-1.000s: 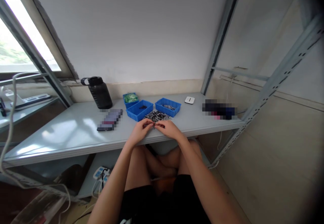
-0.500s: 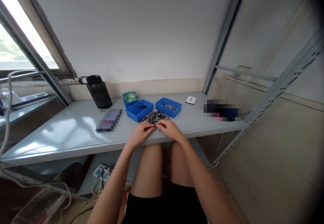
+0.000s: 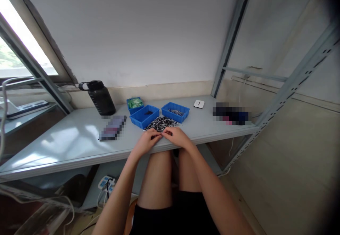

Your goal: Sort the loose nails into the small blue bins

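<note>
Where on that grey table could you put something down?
Bare table lies left of the blurred item, and between the white device and the front edge. It is crowded around the pile of small metal parts, blue trays and both hands.

Bright daylight from the window (image 3: 16, 56) at left, blown out white; soft glare patches on the grey table (image 3: 66, 139). Dim under the table. Wide-angle bending at edges, dark vignette top right corner. Two pixelated patches on table, focus otherwise fair
</note>
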`<move>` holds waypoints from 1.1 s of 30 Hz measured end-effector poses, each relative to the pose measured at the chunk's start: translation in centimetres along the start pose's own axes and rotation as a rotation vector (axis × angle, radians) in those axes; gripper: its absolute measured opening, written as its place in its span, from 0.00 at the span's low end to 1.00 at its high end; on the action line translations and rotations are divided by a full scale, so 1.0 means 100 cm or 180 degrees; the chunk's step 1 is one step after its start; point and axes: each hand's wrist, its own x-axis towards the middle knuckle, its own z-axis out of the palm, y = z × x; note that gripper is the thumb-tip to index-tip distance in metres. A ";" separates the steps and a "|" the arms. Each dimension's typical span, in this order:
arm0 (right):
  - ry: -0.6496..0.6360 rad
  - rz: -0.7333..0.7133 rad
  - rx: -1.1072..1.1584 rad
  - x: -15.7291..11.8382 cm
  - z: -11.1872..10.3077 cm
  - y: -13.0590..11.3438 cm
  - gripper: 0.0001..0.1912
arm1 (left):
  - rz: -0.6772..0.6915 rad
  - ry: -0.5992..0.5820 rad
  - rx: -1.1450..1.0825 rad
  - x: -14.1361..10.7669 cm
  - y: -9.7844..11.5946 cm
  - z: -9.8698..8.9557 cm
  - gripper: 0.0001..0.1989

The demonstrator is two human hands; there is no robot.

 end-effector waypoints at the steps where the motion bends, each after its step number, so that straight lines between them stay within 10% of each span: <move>1: 0.0011 0.0010 0.0018 0.000 0.001 0.000 0.07 | 0.0000 -0.0003 0.0000 0.000 0.000 0.000 0.13; 33: -0.0001 0.0051 -0.0050 0.001 0.002 0.003 0.07 | -0.0181 0.0519 -0.0176 -0.001 0.001 0.002 0.09</move>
